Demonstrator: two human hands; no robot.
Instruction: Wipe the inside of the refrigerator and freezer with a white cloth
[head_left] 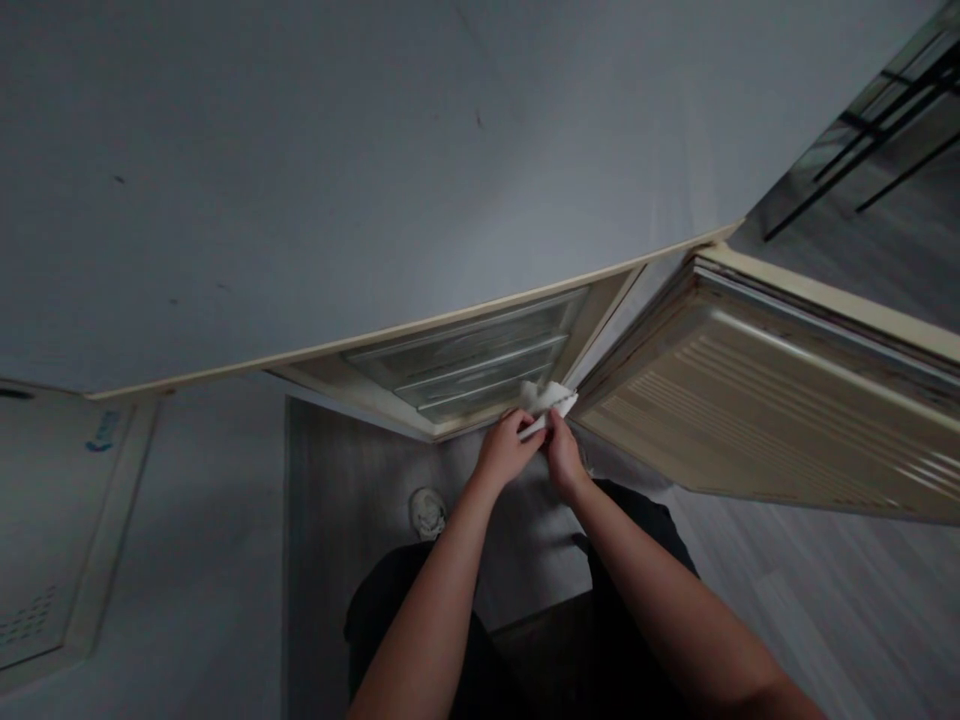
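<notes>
A crumpled white paper tissue (551, 397) is held between both hands, in front of the lower right corner of an open compartment. My left hand (508, 447) grips its left edge with the fingers closed. From the other side my right hand (562, 452) pinches the lower part of the tissue. Just beyond the hands, the compartment (480, 362) shows clear, ribbed drawer fronts inside a cream frame. Its door (795, 410) stands swung out to the right, with a ribbed inner panel and a stained seal along its edge.
Above the compartment spreads a large pale grey surface (390, 150) with small dark marks. At the left a white panel box (60, 510) carries a blue logo. Black metal legs (847, 160) stand on the wood-look floor (810, 580) at far right. A shoe (428, 512) shows below.
</notes>
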